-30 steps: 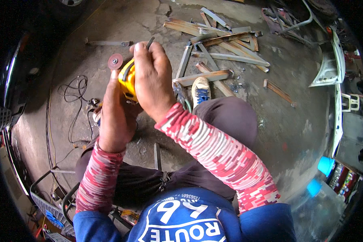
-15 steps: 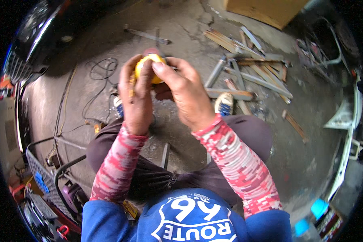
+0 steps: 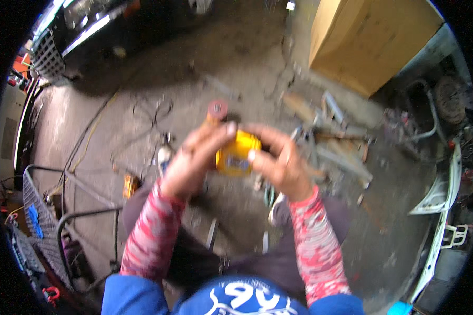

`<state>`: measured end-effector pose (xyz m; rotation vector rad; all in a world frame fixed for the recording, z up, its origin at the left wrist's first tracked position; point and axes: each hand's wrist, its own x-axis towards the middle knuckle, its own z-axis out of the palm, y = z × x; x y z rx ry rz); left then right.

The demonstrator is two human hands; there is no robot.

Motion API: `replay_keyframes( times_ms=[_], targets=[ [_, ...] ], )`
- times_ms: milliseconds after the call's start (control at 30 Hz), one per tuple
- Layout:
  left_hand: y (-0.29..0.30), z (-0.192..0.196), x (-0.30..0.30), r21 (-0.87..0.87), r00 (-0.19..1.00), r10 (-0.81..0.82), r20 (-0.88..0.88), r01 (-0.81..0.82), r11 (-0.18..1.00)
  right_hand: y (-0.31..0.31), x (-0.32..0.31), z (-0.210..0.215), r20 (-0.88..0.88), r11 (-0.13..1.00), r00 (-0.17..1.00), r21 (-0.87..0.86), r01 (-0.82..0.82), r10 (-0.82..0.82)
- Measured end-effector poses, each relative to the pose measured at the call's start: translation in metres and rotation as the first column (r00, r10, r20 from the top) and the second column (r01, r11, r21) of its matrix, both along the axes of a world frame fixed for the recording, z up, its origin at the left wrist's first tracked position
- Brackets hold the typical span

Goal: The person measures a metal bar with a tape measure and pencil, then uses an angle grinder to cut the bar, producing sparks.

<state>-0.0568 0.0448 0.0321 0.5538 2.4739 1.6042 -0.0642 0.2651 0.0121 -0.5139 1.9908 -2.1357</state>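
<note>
A yellow tape measure (image 3: 237, 155) is held up in front of me between both hands. My left hand (image 3: 194, 156) closes on its left side, thumb along the top edge. My right hand (image 3: 283, 164) grips its right side, with the thumb on the front face and the fingers behind it. The face carries a pale label, blurred by motion. Just beyond my left fingers, a round reddish disc (image 3: 217, 108) shows above an orange part, and my hand covers what lies below. Two grey metal bars (image 3: 212, 234) stick out between my legs.
Cut metal bars (image 3: 341, 152) lie piled at right, near a large cardboard box (image 3: 373, 47). Dark cables (image 3: 86, 126) cross the floor at left, past a metal-framed cart (image 3: 42, 215). A vehicle front (image 3: 84, 31) stands far left; a white panel (image 3: 441, 189) is at right.
Both hands have come down and to the right with the tape measure, turning its broad face toward me. The view has shifted, showing more of the box and the vehicle.
</note>
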Motion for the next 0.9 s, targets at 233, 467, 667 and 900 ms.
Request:
replay_keyframes(
  times_ms=[233,467,667,900],
  targets=[
    [0.027,0.026,0.006,-0.024,0.797,0.168,-0.581,-0.223,0.975,0.006,-0.008,0.006,0.386,0.978,0.92,-0.21,0.011,0.073],
    [0.023,0.032,0.012,-0.16,0.87,-0.202,-0.449,0.144,0.977,-0.002,0.001,-0.005,0.348,0.949,0.926,-0.314,-0.033,0.147],
    [0.025,0.026,0.016,-0.128,0.855,0.102,-0.509,-0.193,0.973,-0.006,0.012,0.003,0.414,0.886,0.897,-0.46,0.06,0.154],
    [0.033,0.023,0.015,-0.171,0.903,0.012,-0.429,-0.094,0.981,-0.005,0.015,0.016,0.395,0.959,0.917,-0.239,0.156,-0.05]
  ],
)
